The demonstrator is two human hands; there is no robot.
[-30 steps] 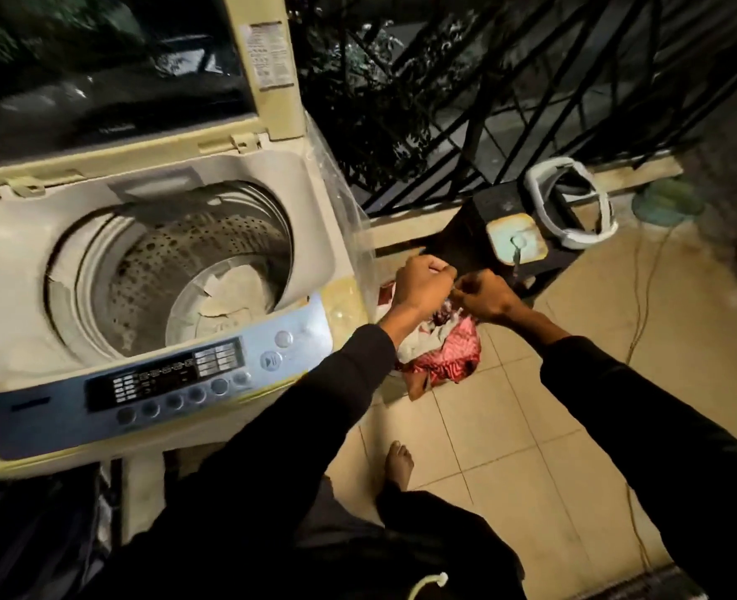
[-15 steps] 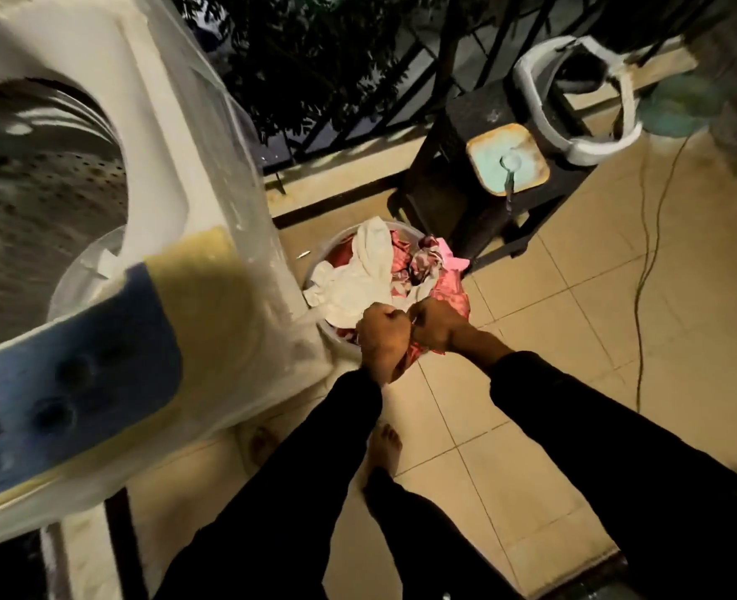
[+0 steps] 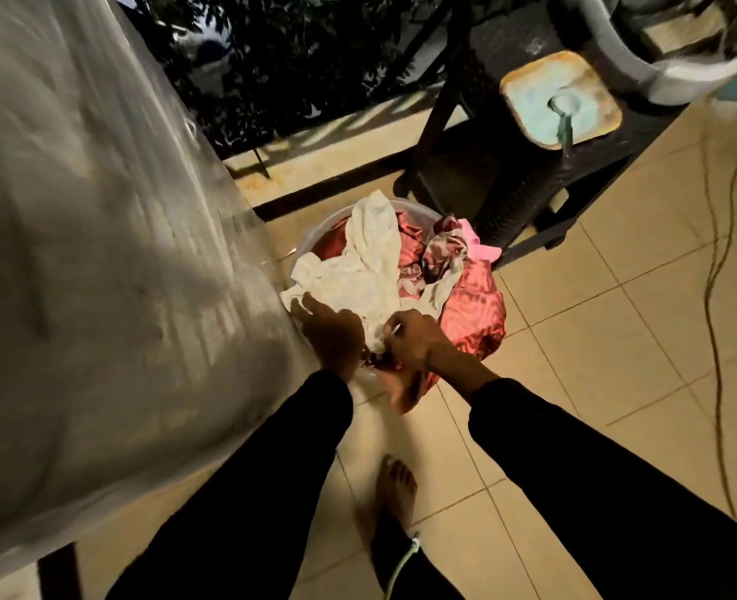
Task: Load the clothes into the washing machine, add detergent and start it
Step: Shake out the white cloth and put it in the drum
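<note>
Left arm: in a black sleeve, it reaches forward and down from the lower edge of the view toward the basin.
Left hand (image 3: 331,335): back of the hand up, fingers spread and bent down over the near left edge of the clothes; it presses on the white garment (image 3: 366,270), but whether the fingers close round the cloth cannot be told.
Right arm: also in a black sleeve, it comes in from the lower right, wrist bent inward toward the left hand.
Right hand (image 3: 414,339): just right of the left hand, fingers curled, pinching a fold of the white garment at the near rim.
Clothes: a heap directly under and beyond both hands, the white garment draped on top, red patterned cloth (image 3: 474,313) spilling over the right side, a pink piece (image 3: 481,244) at the far right.
Basin (image 3: 314,240): pale, round, on the tiled floor (image 3: 596,339), holding the clothes.
Washing machine (image 3: 98,253): its plastic-covered side, blurred, fills the space left of the hands, touching or just beside the basin.
Dark stool (image 3: 509,166): beyond the basin, to the right.
Foot (image 3: 394,491): bare, on the tiles below the hands.
Cable (image 3: 713,296): trails across the floor well to the right.
</note>
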